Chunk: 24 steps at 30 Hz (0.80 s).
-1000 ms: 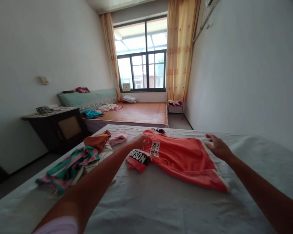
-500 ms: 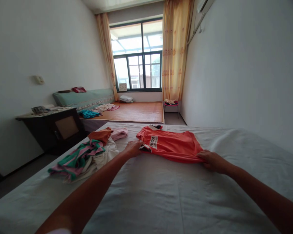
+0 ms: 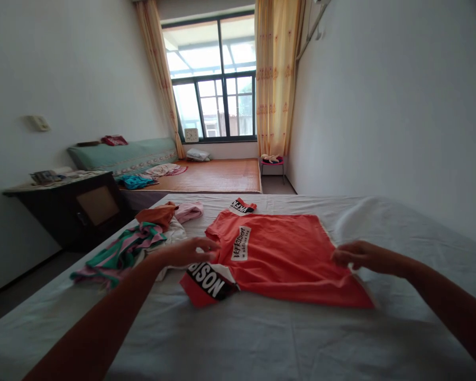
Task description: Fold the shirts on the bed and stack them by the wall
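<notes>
Left hand [image 3: 190, 251] pinching orange shirt [image 3: 285, 254] shoulder, right hand [image 3: 355, 255] pinching its hem

Daylight from the far window [image 3: 214, 74] overexposes its panes and leaves the room fairly dim, with soft shadows on the near bed [image 3: 262, 338], dark, slightly blurred forearms at the near edge, and walls that bow outward from wide-angle distortion.

Both forearms cut off by the lower edge; print on the orange shirt [image 3: 285, 254] too blurred to read.
</notes>
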{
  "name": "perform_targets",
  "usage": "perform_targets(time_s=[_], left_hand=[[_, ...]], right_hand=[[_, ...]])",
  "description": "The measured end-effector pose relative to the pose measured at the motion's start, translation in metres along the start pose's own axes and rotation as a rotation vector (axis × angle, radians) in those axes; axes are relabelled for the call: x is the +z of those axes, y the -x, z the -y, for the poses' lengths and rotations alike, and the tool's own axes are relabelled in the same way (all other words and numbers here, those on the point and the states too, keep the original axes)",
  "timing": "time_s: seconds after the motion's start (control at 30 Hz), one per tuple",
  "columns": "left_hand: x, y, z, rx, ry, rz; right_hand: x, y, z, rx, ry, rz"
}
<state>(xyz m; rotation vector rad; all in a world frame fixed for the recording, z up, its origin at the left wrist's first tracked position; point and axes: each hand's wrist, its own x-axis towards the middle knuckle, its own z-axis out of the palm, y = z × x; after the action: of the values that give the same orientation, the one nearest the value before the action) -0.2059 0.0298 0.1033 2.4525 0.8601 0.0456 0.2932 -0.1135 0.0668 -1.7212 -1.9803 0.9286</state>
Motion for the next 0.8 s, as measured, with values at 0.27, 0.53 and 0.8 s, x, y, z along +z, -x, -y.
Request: perform_targets(time_s=[0.27,0.53,0.8], left_hand=[[0.001,-0.015,0.011,0.017,0.112,0.088],[-0.002,0.021,-0.006,-0.040,-0.059,-0.023],[-0.019,0.052,-0.041,-0.007,0.200,0.039]], right_hand=[[0.014,-0.010,0.034,-0.083,0.064,0.234],[0.027,0.019,0.032,-0.136,0.155,0.242],[0.011,0.038,0.029,-0.110,-0.020,0.187]])
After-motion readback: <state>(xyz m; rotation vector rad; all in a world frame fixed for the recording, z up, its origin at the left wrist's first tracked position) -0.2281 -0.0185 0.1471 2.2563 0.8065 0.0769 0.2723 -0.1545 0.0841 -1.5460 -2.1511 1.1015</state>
